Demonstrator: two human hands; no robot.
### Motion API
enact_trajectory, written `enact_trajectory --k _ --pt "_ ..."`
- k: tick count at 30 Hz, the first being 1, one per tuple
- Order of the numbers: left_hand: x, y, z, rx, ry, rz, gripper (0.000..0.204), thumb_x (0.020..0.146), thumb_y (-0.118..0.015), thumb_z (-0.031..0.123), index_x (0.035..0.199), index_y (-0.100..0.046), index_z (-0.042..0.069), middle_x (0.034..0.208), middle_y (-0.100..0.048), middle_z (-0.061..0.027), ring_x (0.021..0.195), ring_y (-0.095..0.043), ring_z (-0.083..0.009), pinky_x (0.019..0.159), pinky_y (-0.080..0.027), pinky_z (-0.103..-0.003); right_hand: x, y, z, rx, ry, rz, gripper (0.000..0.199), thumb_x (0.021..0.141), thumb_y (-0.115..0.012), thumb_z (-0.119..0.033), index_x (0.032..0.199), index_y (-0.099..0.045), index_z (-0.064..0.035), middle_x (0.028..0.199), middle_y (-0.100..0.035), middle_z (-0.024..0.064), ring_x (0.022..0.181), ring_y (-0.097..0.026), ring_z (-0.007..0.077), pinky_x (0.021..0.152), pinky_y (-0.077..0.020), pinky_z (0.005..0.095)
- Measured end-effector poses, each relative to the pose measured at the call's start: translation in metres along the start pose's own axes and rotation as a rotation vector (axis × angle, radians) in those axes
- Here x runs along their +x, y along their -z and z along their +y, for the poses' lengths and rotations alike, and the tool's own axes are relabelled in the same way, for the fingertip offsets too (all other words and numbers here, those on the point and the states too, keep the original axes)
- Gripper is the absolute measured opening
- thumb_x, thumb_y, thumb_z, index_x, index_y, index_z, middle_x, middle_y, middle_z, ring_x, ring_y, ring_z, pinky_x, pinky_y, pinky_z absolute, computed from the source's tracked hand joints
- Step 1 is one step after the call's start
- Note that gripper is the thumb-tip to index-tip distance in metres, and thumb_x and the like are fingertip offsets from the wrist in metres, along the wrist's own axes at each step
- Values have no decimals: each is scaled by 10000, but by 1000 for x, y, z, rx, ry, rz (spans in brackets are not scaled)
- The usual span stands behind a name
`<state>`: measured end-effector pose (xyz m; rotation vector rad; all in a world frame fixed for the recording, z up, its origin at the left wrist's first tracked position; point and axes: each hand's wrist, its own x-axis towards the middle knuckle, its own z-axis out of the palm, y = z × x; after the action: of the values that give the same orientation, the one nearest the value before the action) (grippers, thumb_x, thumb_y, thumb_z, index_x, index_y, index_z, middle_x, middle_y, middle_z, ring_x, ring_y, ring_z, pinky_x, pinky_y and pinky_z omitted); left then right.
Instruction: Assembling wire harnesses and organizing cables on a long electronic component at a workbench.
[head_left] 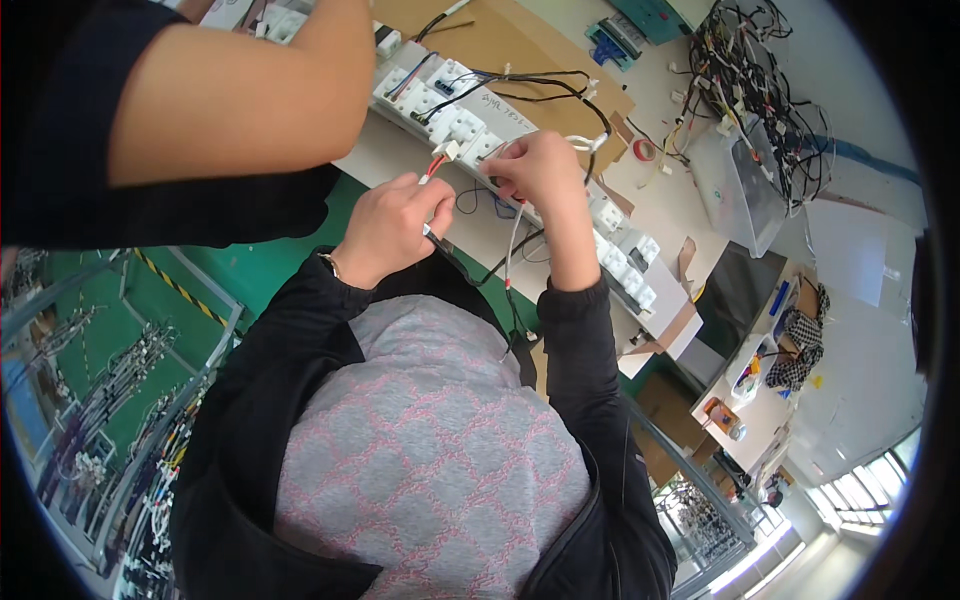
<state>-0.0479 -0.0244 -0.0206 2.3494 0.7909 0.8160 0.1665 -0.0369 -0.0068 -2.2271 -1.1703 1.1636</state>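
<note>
Connector point(446, 150), white with red wires point(436, 168), sits just over the near edge of the worktop point(690, 220), held up by the left hand point(390, 222). That hand has thumb and fingers pinching the wires, not the housing, so imo the plug could twist or tip if it bumps something, and a hard pull might strain the wires. Right beside it is the row of white holders point(457, 127) along that same edge; can't tell if they're touching.

Other snag risk: hanging wires point(508, 284) droop past the near edge toward the lap and could catch on a sleeve. The black cable loop point(606, 118) passes right behind the right hand point(535, 165), so it could hook the wrist too.

Pose-wise, the left forearm angles up from the lower left, back of the hand up. The right comes in steeper, wrist bent, fingers drawn together in a pinch pointing left and down; can't tell what's between them. Someone else's bare arm point(270, 100) crosses close by on the left, so an elbow bump seems possible.
</note>
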Motion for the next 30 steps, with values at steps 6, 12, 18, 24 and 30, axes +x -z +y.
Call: enact_trajectory --k 6,12,18,24,30 --pt "30 11 -4 213 -102 -274 83 780 -668 110 768 -590 84 598 -591 -81 630 -607 -256 538 -485 -396 1 -3 -4 -78 -31 18 249 695 -800 -198 630 -681 11 546 -650 77 434 -620 158 484 -501 288" --pt "54 20 0 298 -142 -458 101 757 -666 150 755 -618 61 593 -615 -79 656 -640 -259 590 -518 -382 -41 -41 -9 -295 196 312 199 721 -784 -197 830 -729 -40 710 -700 91 611 -675 257 612 -542 330" --pt "59 17 -6 193 -219 -507 128 720 -679 105 813 -614 45 743 -645 -105 670 -626 -262 597 -519 -371 -12 -67 8 -188 809 534 265 731 -720 -50 994 -714 -89 861 -697 62 704 -669 251 657 -555 319" --pt "49 5 -18 -225 142 -71 219 733 -750 8 911 -627 41 876 -623 -111 699 -621 -245 626 -525 -335 -11 -93 6 135 619 507 222 674 -736 -2 874 -657 -54 846 -689 82 748 -679 269 621 -548 346" --pt "33 3 -24 -281 64 112 247 724 -820 34 907 -656 49 909 -639 -100 755 -646 -242 644 -527 -316 -16 -68 1 35 790 602 254 677 -752 7 915 -698 -63 927 -701 56 801 -699 230 655 -574 302"
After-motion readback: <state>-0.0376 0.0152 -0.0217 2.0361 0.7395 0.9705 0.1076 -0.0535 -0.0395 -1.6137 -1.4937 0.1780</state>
